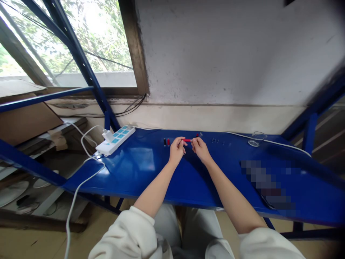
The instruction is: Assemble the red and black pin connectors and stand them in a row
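Observation:
A slim red stick (186, 140) with a paler, metal-looking right end is held level between my two hands, just above the blue table. Its left part is pinched by the fingers of my left hand (178, 148). At the other end, the fingertips of my right hand (199, 147) are closed around the pale tip. Whether it is a pen or some other part is too small to tell. To the left of my hands stand a small black cylinder (165, 142) and a small red cylinder (168, 142). Behind my right hand is another small red piece (197, 135).
Several tiny clear pieces (214, 140) stand right of my hands. Farther right is a clear glass cup (254, 140) by a white cable. A white power strip (115, 140) with a plug lies left. A blurred-out dark object (265, 187) lies on the blue table (194, 183).

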Tool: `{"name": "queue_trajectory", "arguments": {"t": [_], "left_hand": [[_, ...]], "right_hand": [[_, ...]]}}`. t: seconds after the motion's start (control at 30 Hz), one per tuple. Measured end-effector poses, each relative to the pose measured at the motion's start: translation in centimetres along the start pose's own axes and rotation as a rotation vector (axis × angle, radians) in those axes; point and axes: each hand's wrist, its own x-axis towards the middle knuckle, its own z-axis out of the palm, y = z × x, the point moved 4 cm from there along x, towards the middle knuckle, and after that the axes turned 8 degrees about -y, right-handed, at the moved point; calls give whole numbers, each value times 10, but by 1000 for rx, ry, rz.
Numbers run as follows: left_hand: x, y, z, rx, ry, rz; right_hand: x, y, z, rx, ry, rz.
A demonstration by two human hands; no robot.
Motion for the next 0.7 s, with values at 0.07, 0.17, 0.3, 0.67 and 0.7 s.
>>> {"name": "queue_trajectory", "arguments": {"t": [0.07, 0.17, 0.3, 0.67, 0.7], "left_hand": [[0, 0, -1, -6, 15, -10], [0, 0, -2, -4, 25, -25], [0, 1, -2, -16, 12, -13], [-1, -1, 2, -145, -52, -117], [-1, -1, 2, -158, -60, -126]], "right_hand": [[1, -2, 1, 140, -36, -13], [1, -2, 2, 257, -47, 15], [-1, 0, 1, 200, -20, 43], [-3, -4, 2, 435, -74, 116], [-3, -4, 3, 449, -85, 114]]}}
